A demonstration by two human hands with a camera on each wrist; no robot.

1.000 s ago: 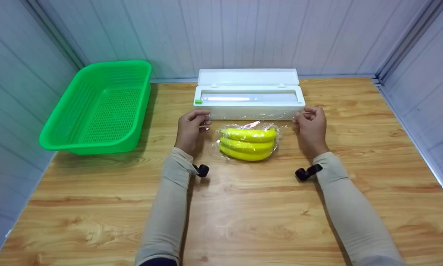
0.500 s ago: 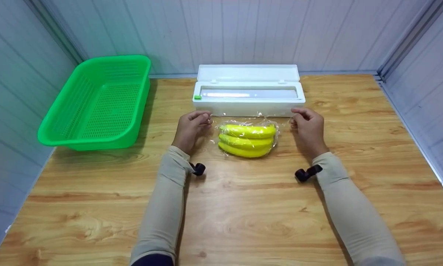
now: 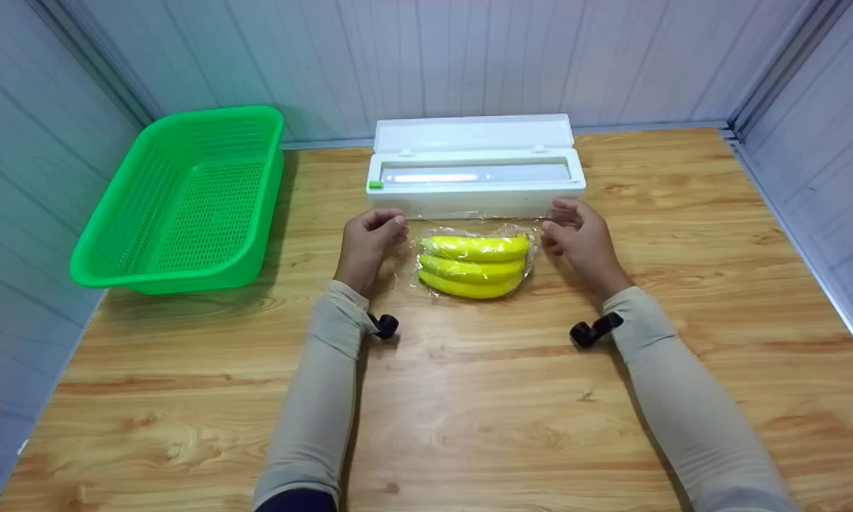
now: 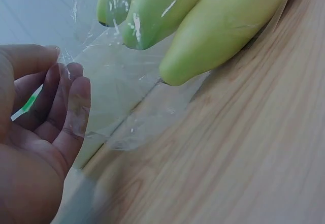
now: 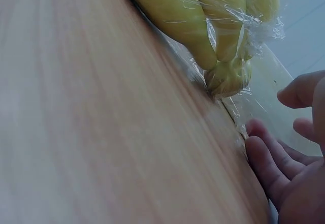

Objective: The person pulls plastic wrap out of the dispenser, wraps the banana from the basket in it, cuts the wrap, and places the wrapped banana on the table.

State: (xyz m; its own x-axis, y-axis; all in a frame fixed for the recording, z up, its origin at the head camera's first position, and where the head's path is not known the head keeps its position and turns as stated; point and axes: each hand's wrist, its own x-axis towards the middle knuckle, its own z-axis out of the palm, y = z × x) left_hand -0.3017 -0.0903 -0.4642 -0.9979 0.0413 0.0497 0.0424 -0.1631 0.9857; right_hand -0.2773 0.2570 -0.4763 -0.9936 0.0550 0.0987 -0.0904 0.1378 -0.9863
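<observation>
A bunch of yellow bananas [image 3: 472, 267] lies on the table, wrapped in crinkled clear cling film [image 4: 133, 138]. To its left, my left hand [image 3: 369, 245] pinches a loose end of the film at the fingertips. On the other side my right hand [image 3: 584, 242] is beside the stem end, its thumb apart from the fingers. In the right wrist view, film reaches close to these fingertips, but no grip on it shows. Just behind the bananas stands a long white cling film dispenser [image 3: 469, 203], its lid [image 3: 472, 133] raised and a small green slider [image 3: 375, 185] at its left.
A green plastic basket [image 3: 255, 235] with slotted sides stands at the back left of the wooden table [image 3: 469, 412]. Pale panel walls [image 3: 312, 64] rise behind the table and along both sides. A small black camera is strapped at each wrist.
My right hand has moved inward toward the bananas, and its thumb and fingers have spread apart. My left hand stays nearly in place. The head view has shifted slightly.
</observation>
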